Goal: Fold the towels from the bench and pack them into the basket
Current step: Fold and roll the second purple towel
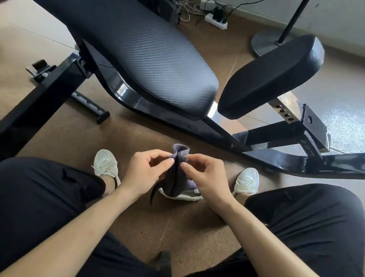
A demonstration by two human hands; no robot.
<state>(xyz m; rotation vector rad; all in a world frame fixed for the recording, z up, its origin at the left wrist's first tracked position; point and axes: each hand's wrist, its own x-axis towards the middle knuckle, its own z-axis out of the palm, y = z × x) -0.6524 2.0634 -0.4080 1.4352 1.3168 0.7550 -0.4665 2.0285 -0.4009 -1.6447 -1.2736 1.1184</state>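
Note:
A small grey-purple towel hangs bunched between my knees, above the floor. My left hand pinches its left edge near the top and my right hand pinches the right edge, fingers curled on the cloth. Under the towel lies a white-rimmed object, mostly hidden, and I cannot tell what it is. The black padded bench stretches across the upper view with nothing lying on its pad. No basket shows plainly.
The bench's separate seat pad and black steel frame lie just ahead of my feet. My white shoes stand on the brown floor. A fan stand base and a power strip sit by the far wall.

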